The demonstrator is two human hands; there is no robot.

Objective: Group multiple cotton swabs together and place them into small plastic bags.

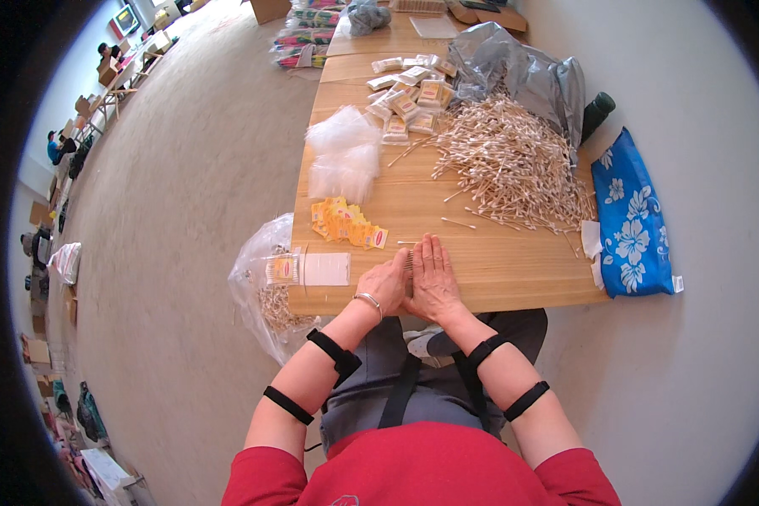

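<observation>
Near the front edge of the wooden table (523, 274), my hands lie side by side, touching. My left hand (384, 282) curls against a small row of cotton swabs (409, 261), which shows between the two hands. My right hand (433, 282) rests flat along the row's other side, fingers stretched out together. Left of them, a filled swab pack (282, 269) lies beside a white rectangular tray or card (327, 269). Just beyond are fanned yellow cards (347, 225) and a stack of clear plastic bags (343, 160). A big heap of loose swabs (506, 164) covers the right.
Finished-looking swab packs (405, 105) are piled farther back, next to a grey plastic bag (527, 76). A blue flowered bag (632, 223) stands at the right edge, near a dark green bottle (597, 115). A clear bag of swabs (270, 308) sits beside the table's left edge.
</observation>
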